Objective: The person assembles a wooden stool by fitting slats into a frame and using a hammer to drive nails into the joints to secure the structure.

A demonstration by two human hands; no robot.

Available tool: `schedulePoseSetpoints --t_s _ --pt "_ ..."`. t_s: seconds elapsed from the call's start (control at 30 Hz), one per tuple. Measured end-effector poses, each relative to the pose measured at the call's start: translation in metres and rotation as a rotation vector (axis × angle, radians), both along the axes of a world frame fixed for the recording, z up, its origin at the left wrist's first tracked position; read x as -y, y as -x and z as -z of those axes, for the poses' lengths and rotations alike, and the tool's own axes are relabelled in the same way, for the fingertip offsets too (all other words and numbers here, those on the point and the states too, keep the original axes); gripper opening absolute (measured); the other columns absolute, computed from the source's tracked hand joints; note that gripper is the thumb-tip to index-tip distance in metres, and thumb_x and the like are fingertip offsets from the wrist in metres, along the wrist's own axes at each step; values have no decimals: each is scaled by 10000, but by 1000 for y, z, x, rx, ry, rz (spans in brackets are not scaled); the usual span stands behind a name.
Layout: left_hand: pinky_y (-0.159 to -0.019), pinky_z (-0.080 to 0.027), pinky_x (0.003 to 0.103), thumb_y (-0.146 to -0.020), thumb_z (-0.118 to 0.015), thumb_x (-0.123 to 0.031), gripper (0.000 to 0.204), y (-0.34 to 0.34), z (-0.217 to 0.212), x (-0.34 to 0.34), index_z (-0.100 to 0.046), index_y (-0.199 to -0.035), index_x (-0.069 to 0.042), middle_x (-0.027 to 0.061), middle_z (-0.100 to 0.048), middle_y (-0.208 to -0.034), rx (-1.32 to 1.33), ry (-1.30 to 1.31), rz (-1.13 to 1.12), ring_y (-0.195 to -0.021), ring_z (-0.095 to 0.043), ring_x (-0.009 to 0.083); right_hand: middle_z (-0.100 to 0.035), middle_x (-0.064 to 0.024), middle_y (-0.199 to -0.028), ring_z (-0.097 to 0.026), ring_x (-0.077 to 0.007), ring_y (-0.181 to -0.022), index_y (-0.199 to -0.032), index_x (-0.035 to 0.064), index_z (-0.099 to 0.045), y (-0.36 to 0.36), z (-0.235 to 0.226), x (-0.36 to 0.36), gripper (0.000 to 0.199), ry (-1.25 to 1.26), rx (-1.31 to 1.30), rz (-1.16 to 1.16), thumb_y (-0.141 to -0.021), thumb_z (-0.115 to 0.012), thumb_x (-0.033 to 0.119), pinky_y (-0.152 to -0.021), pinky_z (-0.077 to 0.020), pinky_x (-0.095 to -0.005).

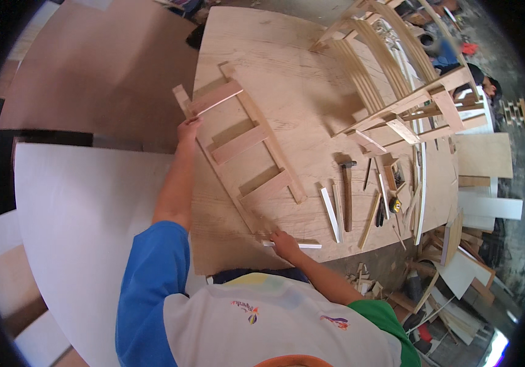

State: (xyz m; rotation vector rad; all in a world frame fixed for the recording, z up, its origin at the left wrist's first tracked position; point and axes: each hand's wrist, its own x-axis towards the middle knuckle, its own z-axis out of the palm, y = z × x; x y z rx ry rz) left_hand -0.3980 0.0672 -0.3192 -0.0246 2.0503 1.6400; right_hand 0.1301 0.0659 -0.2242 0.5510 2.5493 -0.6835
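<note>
A ladder-like wooden frame [238, 145] lies aslant on the plywood tabletop, its two long rails joined by three flat crosspieces. My left hand [189, 127] is closed around its left rail, near the far end. At the near end of that rail, my right hand [284, 244] is closed over a short white strip [309, 246], which shows on both sides of the hand. Its fingertips are close to the rail's end; whether they touch it I cannot tell.
Right of the frame lie a hammer [347, 196], loose strips [330, 214], a tape measure [395, 205] and a small wooden box [393, 174]. A larger slatted wooden structure [397, 73] stands far right. White board [91, 214] adjoins the left side; offcuts [366, 282] litter the floor.
</note>
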Motion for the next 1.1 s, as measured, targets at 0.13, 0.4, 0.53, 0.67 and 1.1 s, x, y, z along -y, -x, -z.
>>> schedulePoseSetpoints --t_s 0.13,0.4,0.53,0.67,1.1 --pt "-690 -473 281 -772 -749 -163 235 0 -43 -22 -684 -951 -26 11 -648 -869 313 -368 -100 -746 -592 126 -539 -153 -1000 -555 -362 -941 -1017 61 -525 -9 -8 4 289 41 -73 143 -755 -623 131 -783 -484 -460" --pt "-736 -479 265 -796 -732 -128 221 8 -64 -32 -678 -958 13 55 -667 -897 66 -672 -255 -798 -610 143 -519 -220 -1039 -542 -406 -979 -1064 15 -494 -13 -29 -29 352 144 -191 417 -768 -595 178 -839 -457 -458" --pt "-734 -479 258 -796 -730 -119 237 5 -117 -50 -676 -961 42 61 -666 -885 -208 -582 -189 -795 -601 137 -585 -237 -1000 -567 -407 -952 -1042 6 -485 -18 -40 -39 347 141 -267 591 -756 -600 167 -828 -460 -446" --pt "-746 -479 260 -808 -719 -121 233 -16 -169 -71 -673 -958 50 68 -663 -889 -281 -513 -213 -803 -594 140 -610 -254 -976 -584 -420 -933 -1034 7 -483 -28 -41 -44 340 118 -330 689 -760 -593 176 -809 -469 -452" --pt "-784 -498 286 -864 -651 -87 203 -120 -312 -86 -626 -1027 31 85 -647 -973 -303 -878 -183 -858 -601 152 -638 -198 -825 -631 -340 -780 -1059 -1 -546 -136 -34 -115 426 -89 -572 1099 -785 -687 293 -676 -481 -420"
